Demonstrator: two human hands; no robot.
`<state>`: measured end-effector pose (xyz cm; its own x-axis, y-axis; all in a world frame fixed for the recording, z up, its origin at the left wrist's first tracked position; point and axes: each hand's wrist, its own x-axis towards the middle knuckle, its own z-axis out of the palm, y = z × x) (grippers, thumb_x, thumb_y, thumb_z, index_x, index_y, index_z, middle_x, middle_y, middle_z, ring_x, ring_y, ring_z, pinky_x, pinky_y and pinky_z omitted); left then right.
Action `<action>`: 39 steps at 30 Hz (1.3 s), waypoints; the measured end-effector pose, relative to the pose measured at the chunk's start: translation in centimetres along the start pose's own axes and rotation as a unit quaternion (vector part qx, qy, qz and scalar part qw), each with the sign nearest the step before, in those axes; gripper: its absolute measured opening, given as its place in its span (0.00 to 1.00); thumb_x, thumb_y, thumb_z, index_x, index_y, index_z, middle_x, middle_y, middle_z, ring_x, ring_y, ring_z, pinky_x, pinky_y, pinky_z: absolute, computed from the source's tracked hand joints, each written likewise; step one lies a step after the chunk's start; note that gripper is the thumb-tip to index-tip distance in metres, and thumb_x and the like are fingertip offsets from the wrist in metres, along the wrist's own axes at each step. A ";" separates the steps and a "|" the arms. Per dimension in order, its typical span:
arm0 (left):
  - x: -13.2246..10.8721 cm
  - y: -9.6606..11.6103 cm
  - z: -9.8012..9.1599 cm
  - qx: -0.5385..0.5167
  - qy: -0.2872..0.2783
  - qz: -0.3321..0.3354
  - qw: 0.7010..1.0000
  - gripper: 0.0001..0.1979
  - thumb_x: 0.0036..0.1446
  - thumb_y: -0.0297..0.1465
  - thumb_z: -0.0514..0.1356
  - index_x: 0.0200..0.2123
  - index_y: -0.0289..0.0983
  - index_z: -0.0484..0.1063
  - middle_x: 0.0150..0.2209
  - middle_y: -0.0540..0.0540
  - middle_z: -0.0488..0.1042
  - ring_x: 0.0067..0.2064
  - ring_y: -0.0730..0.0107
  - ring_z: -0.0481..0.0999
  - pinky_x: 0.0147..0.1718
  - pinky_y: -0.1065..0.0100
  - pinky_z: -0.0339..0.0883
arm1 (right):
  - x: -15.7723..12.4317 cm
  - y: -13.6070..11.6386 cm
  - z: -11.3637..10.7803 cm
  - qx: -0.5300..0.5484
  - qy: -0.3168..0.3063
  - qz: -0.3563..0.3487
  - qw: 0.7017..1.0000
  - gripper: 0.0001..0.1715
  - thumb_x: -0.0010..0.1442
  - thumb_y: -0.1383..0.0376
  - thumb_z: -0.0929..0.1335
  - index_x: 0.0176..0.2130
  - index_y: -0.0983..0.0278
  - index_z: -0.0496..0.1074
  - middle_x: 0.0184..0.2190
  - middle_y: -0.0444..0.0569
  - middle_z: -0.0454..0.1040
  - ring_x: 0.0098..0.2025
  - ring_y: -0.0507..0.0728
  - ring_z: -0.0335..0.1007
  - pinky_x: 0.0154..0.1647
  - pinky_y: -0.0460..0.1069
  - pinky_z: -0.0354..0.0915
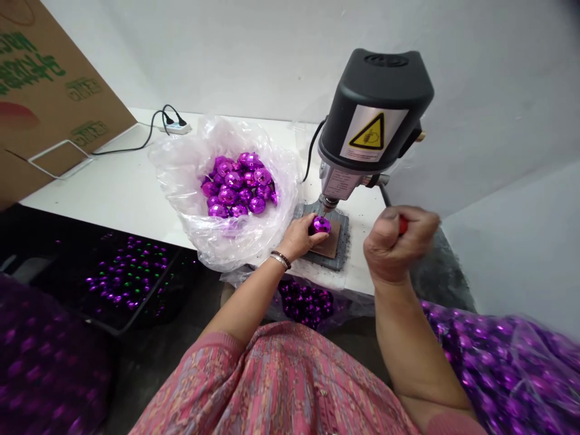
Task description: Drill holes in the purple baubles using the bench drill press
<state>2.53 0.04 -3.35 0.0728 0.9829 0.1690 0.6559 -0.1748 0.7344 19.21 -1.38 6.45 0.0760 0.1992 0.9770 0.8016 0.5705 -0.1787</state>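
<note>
My left hand [299, 237] grips a shiny purple faceted ball [321, 225] between thumb and fingers. The ball rests on a brown board [330, 244] on the grey base [343, 241] of a black bench drill press [376, 109]. Just above the ball is the drill's chuck [329, 203], its tip at or very near the ball's top; contact cannot be made out. At the right, my right hand [401, 241] is closed round the red knob [403, 225] of the drill's lever. Left of the drill, a clear plastic bag [181, 205] lies open with many purple balls [233, 180] in it.
A cardboard box [58, 103] stands at the left of the white table [113, 193]. Behind the bag, a power strip [176, 127] has black cables plugged in. More purple balls fill a bag [507, 356] at the right and a container [131, 272] below left.
</note>
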 end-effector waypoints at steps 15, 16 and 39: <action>-3.5 -1.2 -9.1 -0.051 0.021 -0.011 0.998 0.21 0.61 0.31 0.56 0.58 0.37 0.69 0.52 0.40 0.77 0.45 0.66 0.79 0.48 0.61 0.73 | 5.9 0.1 0.2 0.014 -0.075 0.138 0.987 0.15 0.62 0.60 0.63 0.30 0.69 0.66 0.25 0.43 0.64 0.27 0.44 0.56 0.31 0.43 0.55; -2.5 -1.6 -10.3 0.010 0.077 -0.053 0.996 0.20 0.62 0.29 0.53 0.56 0.36 0.70 0.51 0.39 0.77 0.45 0.65 0.79 0.49 0.61 0.72 | 5.9 0.1 0.2 0.016 -0.077 0.139 0.987 0.14 0.62 0.60 0.63 0.30 0.69 0.66 0.25 0.43 0.64 0.27 0.44 0.56 0.31 0.43 0.55; -3.8 1.3 -7.8 -0.585 -0.095 -0.131 0.795 0.28 0.46 0.40 0.66 0.51 0.43 0.64 0.39 0.46 0.75 0.32 0.71 0.75 0.24 0.73 0.60 | 8.7 -0.2 0.4 0.063 -0.147 0.200 0.967 0.14 0.62 0.66 0.64 0.27 0.66 0.56 0.23 0.38 0.57 0.27 0.42 0.48 0.34 0.44 0.51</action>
<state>-2.79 -4.41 2.11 0.2338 0.9659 -0.1109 -0.4721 0.2125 0.8555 19.50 0.59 14.97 0.1779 0.6311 0.7551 0.6625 0.4905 -0.5661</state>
